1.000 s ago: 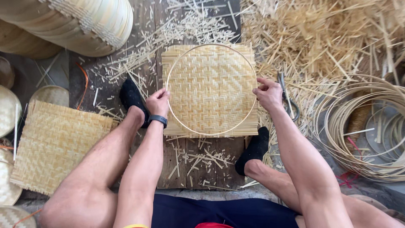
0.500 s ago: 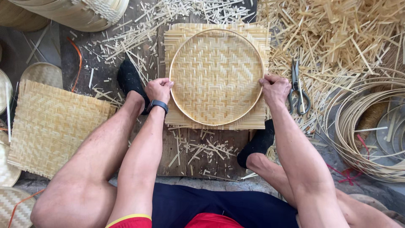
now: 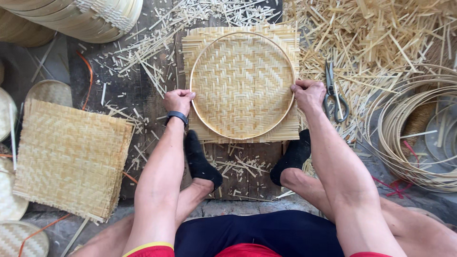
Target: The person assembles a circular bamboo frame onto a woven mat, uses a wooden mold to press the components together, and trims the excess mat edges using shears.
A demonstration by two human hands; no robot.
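The left hand is curled closed on the left edge of a thin round bamboo hoop, thumb tip against the ring; a dark watch band circles that wrist. The right hand is likewise closed, gripping the hoop's right edge with the knuckles up. Both hands press the hoop down onto a square woven bamboo mat, which lies on a dark wooden board on the floor, straight ahead of the person and between the outstretched arms. The hoop sits within the mat's square, with the mat's corners showing outside the ring.

Just below the mat, two feet in black socks rest on the board, one near each lower corner. Short bamboo offcuts are scattered on the board and floor around the mat.

Just right of the right hand, a pair of scissors lies on a heap of loose bamboo strips. Further right are coiled bamboo hoops. To the left of the left arm lies a stack of square woven mats, well apart from the mat in hand. At the top left is a stack of finished round baskets, and more round woven pieces show along the left edge.
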